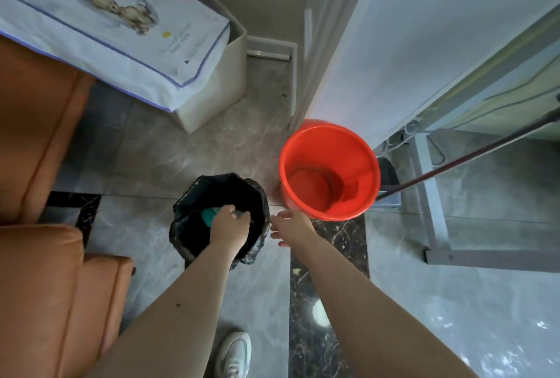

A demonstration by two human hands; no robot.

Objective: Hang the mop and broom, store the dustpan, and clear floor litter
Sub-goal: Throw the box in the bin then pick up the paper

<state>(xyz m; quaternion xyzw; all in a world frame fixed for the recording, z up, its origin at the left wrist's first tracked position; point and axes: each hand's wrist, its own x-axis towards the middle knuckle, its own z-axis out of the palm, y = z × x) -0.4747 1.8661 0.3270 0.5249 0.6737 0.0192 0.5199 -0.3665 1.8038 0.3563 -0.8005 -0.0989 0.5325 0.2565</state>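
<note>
**Two hands over a lined bin**

Two bare arms reach forward and down from our viewpoint. Our left hand (230,227) is inside the mouth of a small bin (219,220) lined with a black bag; its fingers curl downward around a thin, pale piece of litter (242,214), too blurred to identify. A teal scrap (209,216) lies in the bin just beside that hand. Our right hand (291,226) hovers at the bin's right rim, fingers loosely spread and holding nothing. An orange bucket (328,170) stands near the bin on the marble floor (145,162). A dark red pole (472,157) slants behind the bucket. Faint print on a white padded cover (121,44) with a rabbit picture is unreadable. One white shoe (235,353) shows below.
</note>
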